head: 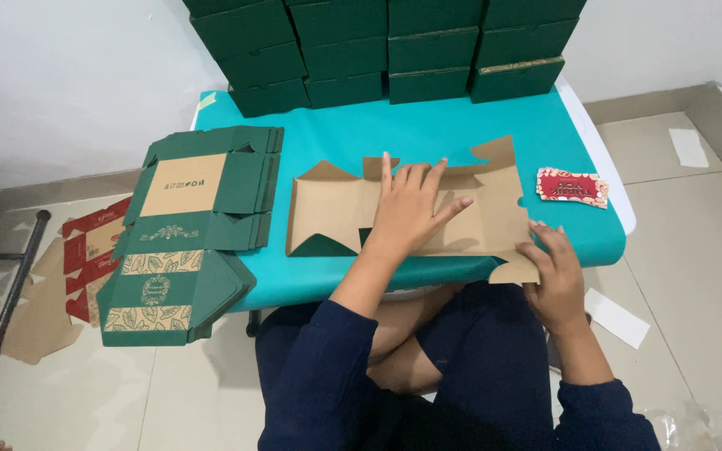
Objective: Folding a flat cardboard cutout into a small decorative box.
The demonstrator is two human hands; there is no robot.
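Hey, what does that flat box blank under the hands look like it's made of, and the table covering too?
The flat box blank looks like thin paperboard: matte brown on the upturned side, printed green where a flap folds over, with clean die-cut edges and creases. The left hand presses it flat; the right hand grips its near corner. The teal table covering seems a smooth sheet, paper or plastic; I cannot tell which.

walls: white | floor: beige tiles | table: teal top

The top of the frame is blocked by stacked green boxes; the left by a pile of flat cartons. Bare counter is left open between them, centre-right.
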